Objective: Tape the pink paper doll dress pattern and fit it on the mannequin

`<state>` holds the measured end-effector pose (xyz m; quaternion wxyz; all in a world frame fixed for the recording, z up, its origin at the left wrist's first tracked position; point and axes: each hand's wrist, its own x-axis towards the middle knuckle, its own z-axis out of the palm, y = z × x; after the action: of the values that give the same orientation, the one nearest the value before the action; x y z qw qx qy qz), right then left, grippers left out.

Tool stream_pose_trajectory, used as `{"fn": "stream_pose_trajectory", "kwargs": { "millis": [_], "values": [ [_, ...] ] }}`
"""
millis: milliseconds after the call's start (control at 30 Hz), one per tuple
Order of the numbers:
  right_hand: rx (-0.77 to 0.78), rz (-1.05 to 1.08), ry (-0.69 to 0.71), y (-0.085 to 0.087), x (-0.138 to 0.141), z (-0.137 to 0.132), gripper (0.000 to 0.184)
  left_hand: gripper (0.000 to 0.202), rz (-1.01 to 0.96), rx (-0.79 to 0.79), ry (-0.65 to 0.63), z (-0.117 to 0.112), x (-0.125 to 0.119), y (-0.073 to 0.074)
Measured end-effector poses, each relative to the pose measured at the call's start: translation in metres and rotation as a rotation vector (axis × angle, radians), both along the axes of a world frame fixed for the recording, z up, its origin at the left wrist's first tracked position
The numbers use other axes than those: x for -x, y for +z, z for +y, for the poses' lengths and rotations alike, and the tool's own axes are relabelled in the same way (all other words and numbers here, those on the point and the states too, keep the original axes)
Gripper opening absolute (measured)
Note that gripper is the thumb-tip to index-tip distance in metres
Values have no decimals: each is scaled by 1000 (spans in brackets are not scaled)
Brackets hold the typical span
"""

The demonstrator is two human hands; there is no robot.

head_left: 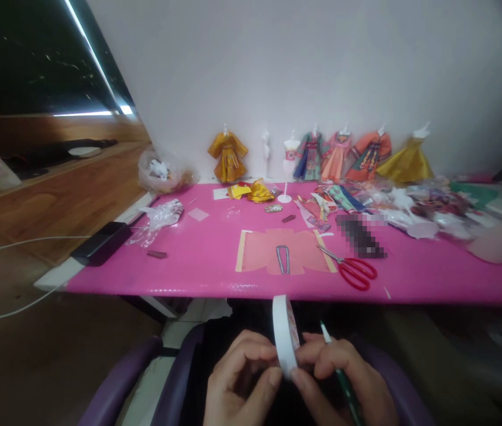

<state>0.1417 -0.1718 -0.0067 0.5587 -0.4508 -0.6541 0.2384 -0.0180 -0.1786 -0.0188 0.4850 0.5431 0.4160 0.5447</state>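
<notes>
Over my lap, below the table's front edge, a roll of white tape (282,337) stands upright between my two hands. My left hand (244,378) pinches its lower left side with thumb and fingertips. My right hand (343,378) grips the lower right side and also keeps a dark green pen-like tool (347,390) with a pale pointed tip between its fingers. On the table ahead lies a flat piece of pink fabric (257,251) with tan strips along its sides. A narrow grey patterned trim (278,260), bent in a U, rests on it. Red-handled scissors (357,272) touch its right edge.
Small dress forms in doll clothes, one in a gold robe (228,157), line the wall. Fabric scraps and plastic bags (410,207) crowd the right side of the pink table (197,266). A black box (102,242) with a white cable sits at the left edge. Purple chair armrests (122,378) flank me.
</notes>
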Motion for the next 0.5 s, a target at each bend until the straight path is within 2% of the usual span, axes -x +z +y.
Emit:
{"fn": "stream_pose_trajectory", "kwargs": {
  "millis": [167,333,500],
  "values": [
    [-118,-130,25,-1,-3,5,23,7,182,-98,104,2,3,5],
    [-292,-318,110,1,-7,11,26,19,387,-185,162,5,1,8],
    [-222,-339,144,-5,-4,15,25,24,544,-212,243,7,-10,8]
  ]
}}
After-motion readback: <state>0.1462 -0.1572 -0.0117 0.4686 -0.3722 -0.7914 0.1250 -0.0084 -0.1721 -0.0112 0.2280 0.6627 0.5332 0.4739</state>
